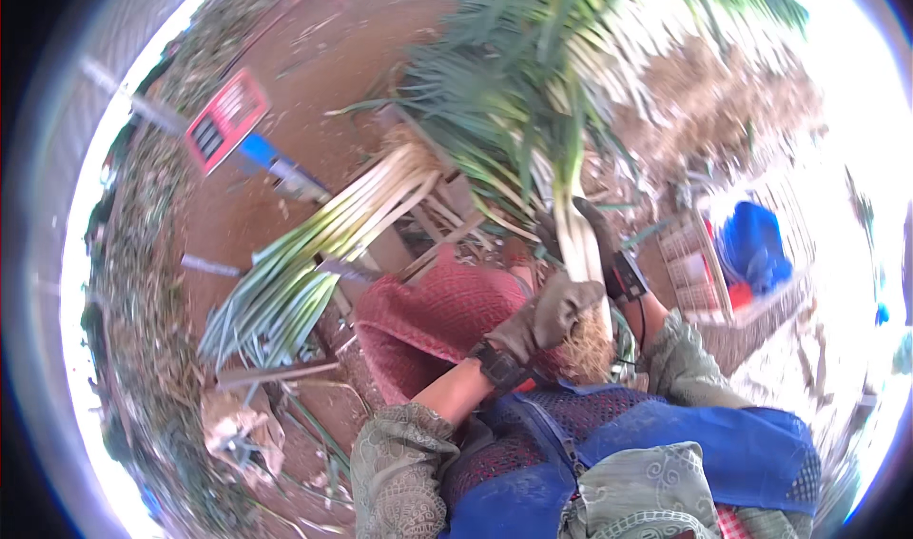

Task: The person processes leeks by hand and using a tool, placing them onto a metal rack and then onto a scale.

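A few long green onions [579, 232] with thick white stalks stretch away from my lap, their fibrous roots [588, 350] towards my body. My left hand [556, 316], in a grey-brown glove, is closed around the stalks just above the roots. Farther up, my right hand [595, 228], also gloved, cups the same stalks from behind, with fingers showing on both sides. Beyond my hands, the green leaves [563, 121] merge with a large heap of green onions [513, 46]. To the left, a bundle of cleaned green onions [335, 232] lies across a wooden frame [456, 236].
A red woven cloth [442, 311] covers my lap. At the left stands a post bearing a red sign [228, 120] with writing. A plastic crate [695, 271] with a blue item [755, 243] sits at the right. A torn bag [242, 428] and scraps lie on the soil.
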`<move>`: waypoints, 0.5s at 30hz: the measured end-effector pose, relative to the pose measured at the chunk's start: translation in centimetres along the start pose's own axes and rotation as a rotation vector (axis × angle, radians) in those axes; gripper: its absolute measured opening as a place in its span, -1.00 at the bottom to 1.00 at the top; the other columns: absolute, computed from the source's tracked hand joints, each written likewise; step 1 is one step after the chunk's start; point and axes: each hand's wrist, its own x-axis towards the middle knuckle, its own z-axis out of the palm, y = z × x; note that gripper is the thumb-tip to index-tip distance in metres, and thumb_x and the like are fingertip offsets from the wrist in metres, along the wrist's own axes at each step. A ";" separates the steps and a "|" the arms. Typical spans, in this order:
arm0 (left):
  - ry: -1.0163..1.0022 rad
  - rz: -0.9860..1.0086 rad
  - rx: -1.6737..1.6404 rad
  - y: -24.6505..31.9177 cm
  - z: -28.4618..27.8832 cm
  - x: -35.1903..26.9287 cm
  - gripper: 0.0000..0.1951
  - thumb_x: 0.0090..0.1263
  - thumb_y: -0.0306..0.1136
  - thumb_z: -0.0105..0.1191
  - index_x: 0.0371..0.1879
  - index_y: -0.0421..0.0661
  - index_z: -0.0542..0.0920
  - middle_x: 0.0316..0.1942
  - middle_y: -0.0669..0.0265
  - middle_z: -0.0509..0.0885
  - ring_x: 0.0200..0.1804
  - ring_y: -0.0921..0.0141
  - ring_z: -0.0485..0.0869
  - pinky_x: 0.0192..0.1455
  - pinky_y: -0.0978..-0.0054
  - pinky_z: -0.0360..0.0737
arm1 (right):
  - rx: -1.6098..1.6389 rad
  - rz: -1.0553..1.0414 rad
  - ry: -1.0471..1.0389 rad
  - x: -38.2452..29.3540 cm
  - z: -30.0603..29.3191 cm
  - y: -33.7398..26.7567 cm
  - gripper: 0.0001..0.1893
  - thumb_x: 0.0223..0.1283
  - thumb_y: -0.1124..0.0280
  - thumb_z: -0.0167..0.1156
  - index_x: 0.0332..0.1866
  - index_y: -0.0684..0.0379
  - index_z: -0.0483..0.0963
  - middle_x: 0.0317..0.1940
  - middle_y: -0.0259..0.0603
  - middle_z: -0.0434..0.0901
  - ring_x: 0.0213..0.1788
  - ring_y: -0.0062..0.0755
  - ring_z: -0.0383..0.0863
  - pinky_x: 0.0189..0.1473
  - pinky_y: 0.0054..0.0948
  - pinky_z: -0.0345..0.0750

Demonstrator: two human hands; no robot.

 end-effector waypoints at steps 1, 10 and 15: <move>-0.026 -0.186 0.016 2.4 0.1 0.8 -0.84 0.49 -0.45 -0.08 -0.36 -0.19 0.52 -0.37 0.21 0.62 -0.29 0.48 0.58 -0.24 0.43 0.53 | 0.067 -0.006 -0.063 -0.6 -0.5 -0.8 -0.40 0.39 -0.03 0.06 0.12 0.43 0.41 -0.06 0.05 0.61 -0.06 -0.16 0.65 0.15 -0.33 0.57; 0.396 -0.405 -0.080 11.7 -3.4 -1.3 -0.48 0.55 -0.25 0.03 0.39 -0.18 0.28 -0.21 0.38 0.61 -0.26 0.58 0.51 -0.25 0.52 0.48 | -0.548 -0.204 -0.024 0.9 18.0 -4.6 -0.63 0.40 0.27 0.10 0.10 0.37 0.38 -0.36 -0.30 0.55 -0.32 -0.47 0.57 -0.22 -0.53 0.59; 0.818 -0.263 0.362 18.2 -8.7 -10.2 -0.58 0.50 -0.40 0.09 0.30 -0.20 0.44 -0.16 0.30 0.65 -0.14 0.52 0.58 -0.09 0.52 0.56 | -1.005 -0.332 -0.083 6.1 26.0 -5.2 -0.57 0.33 0.22 0.21 0.12 0.38 0.52 -0.34 -0.24 0.62 -0.31 -0.49 0.64 -0.17 -0.55 0.58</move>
